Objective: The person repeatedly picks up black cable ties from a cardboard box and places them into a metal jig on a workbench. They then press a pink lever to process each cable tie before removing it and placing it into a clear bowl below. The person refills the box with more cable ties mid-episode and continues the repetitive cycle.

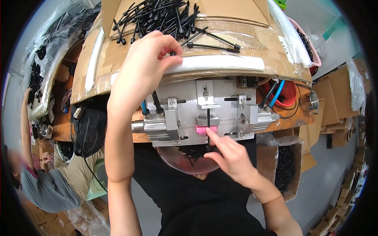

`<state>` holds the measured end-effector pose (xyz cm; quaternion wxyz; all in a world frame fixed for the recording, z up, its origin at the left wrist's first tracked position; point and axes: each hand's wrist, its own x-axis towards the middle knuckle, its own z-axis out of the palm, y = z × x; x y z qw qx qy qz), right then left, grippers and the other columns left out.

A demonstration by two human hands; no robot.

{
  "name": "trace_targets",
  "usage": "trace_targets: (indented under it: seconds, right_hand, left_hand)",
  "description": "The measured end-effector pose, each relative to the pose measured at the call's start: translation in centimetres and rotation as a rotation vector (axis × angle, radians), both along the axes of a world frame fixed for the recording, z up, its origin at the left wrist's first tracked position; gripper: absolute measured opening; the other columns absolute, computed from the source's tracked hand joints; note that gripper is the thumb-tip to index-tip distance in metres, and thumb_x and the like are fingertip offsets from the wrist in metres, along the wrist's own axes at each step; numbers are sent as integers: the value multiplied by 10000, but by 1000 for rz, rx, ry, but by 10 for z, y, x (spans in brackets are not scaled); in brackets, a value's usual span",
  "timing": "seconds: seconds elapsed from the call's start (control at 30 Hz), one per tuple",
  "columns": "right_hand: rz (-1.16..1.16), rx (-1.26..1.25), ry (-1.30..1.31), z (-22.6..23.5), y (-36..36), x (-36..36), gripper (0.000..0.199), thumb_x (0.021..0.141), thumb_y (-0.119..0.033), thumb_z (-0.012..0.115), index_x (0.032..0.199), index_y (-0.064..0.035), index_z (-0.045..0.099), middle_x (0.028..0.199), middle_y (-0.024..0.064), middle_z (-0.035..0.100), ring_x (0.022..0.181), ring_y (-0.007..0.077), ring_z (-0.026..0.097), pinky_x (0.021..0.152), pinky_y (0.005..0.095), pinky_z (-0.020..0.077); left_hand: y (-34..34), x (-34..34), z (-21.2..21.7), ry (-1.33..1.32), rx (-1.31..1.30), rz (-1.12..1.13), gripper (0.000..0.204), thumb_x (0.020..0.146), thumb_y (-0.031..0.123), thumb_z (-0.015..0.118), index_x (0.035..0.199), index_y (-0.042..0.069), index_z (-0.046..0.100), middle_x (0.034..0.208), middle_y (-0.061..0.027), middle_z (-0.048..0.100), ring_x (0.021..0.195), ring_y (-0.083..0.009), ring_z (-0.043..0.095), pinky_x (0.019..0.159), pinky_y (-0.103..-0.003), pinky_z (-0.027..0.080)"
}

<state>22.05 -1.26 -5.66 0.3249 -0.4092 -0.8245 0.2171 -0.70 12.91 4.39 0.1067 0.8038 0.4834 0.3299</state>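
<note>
My left hand (pixel 147 59) reaches up to a cardboard tray (pixel 236 39) and pinches one black cable tie from the heap of black cable ties (pixel 165 17) lying there. My right hand (pixel 232 157) points its forefinger at a small glowing pink block (pixel 202 130) on a grey metal fixture (pixel 204 112) in front of me. A single black tie (pixel 208 120) stands upright in the fixture's middle slot, right beside that fingertip. The right hand holds nothing.
A pink basin (pixel 185 165) with black ties sits under the fixture on my lap. An open carton (pixel 283 169) of black parts stands at the right. A co-worker (pixel 43 173) bends at the far left beside plastic bags. A red basket (pixel 287 94) and steel cup (pixel 313 100) sit at the right.
</note>
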Motion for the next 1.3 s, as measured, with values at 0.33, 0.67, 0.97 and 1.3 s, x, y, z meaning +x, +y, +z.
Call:
trace_targets:
  seconds: [0.33,0.67,0.97,1.3]
  right_hand:
    - [-192,419,-295,104,193,32,197,871,-110,659,1024,-24,571,666,68,499,624,174,487,593,324,409]
    - [-18,-336,419,137,188,101,298,1005,-250,540,1151,1,609,842,-16,517,719,49,462,622,181,371]
    - [-246,40,634,104,99,79,252,922,-37,627,1159,36,587,937,74,645,806,102,599,710,226,473]
    - [-62,61,130,-19,-14,3,696,748,90,713,1393,42,456,741,107,548,624,226,525,598,352,462]
  left_hand:
    - [-118,34,-55,-64,250,185,371,676,-100,737,1012,35,655,949,-115,605,862,-267,586,738,-355,502]
    - [-168,80,-118,120,-61,84,705,786,1,709,1416,-56,399,991,-115,529,882,-259,523,789,-371,458]
    - [-162,80,-115,126,-69,52,712,786,4,709,1423,-46,395,993,-115,530,892,-263,525,798,-368,462]
    - [-17,48,-18,12,454,165,310,826,27,673,1133,51,630,899,-123,561,848,-281,583,743,-382,468]
